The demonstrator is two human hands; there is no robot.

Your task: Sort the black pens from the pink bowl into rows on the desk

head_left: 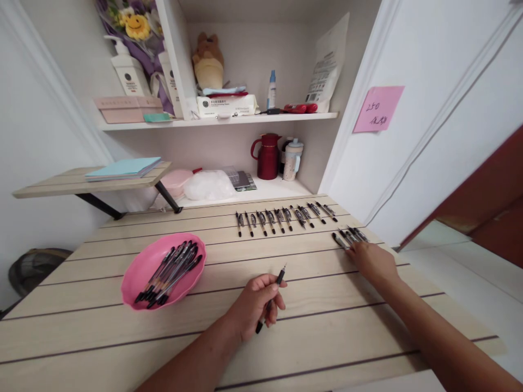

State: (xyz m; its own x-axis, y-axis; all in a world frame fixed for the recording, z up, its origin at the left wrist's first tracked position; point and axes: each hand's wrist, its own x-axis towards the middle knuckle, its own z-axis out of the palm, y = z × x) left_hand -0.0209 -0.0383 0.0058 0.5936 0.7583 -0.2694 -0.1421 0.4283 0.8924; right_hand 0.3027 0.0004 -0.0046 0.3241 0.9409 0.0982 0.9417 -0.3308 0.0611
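Observation:
My left hand (261, 302) is closed around a dark gel pen (280, 276), its bare point up and black end down, above the table's middle. At the right, my right hand (373, 261) bends its fingers down at a small group of dark pens or pen parts (347, 236). Its fingertips are mostly hidden, and what they grip does not show. Farther back lies a row of slim pens (271, 222), with short dark pieces beside several of them. To the left, a pink scalloped bowl (131, 272) holds many black-ended pens (174, 272).
The wooden table (229, 348) has dark stripes. A raised wooden shelf (61, 184) with blue paper (125, 167) stands at back left. Behind are a dark red jug (268, 158), a cup (292, 160) and a white plastic bag (208, 185). A pink note (378, 109) hangs right.

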